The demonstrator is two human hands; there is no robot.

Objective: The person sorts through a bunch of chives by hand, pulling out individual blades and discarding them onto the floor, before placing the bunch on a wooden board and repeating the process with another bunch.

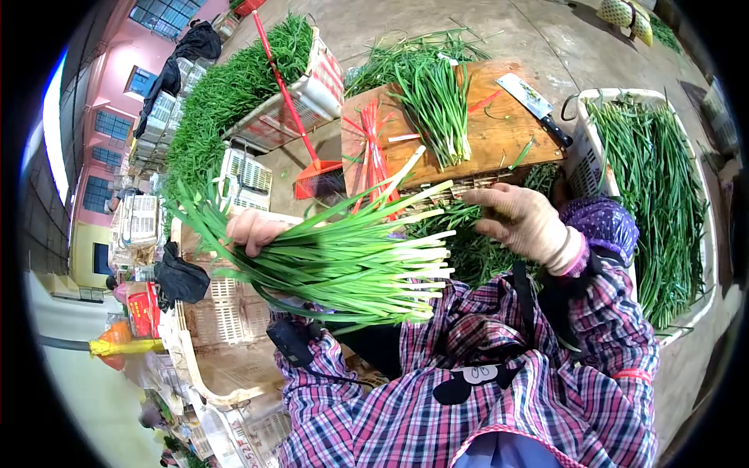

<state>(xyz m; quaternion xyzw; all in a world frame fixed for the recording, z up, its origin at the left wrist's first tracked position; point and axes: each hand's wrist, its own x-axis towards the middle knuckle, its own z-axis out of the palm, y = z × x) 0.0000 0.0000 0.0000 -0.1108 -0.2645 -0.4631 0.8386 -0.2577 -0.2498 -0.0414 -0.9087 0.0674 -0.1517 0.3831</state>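
Currently, the left hand [254, 231] clasps green stalks [343, 261]; the right hand [521, 224], half open and empty, hovers beside their pale ends [417, 273].

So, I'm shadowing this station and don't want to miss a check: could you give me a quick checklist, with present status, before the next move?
1. Bunch of green stalks gripped: ok, the left hand closes around its leafy side.
2. Right hand free: ok, it appears to hold nothing, near the pale stalk ends.
3. Stalk ends even: not ok, some jut out past the others.
4. Bunch tied: cannot tell, no tie shows but its underside is hidden.
5. Red strips in view: ok, on the wooden board.
6. Knife away from both hands: ok, it lies at the board's far right.
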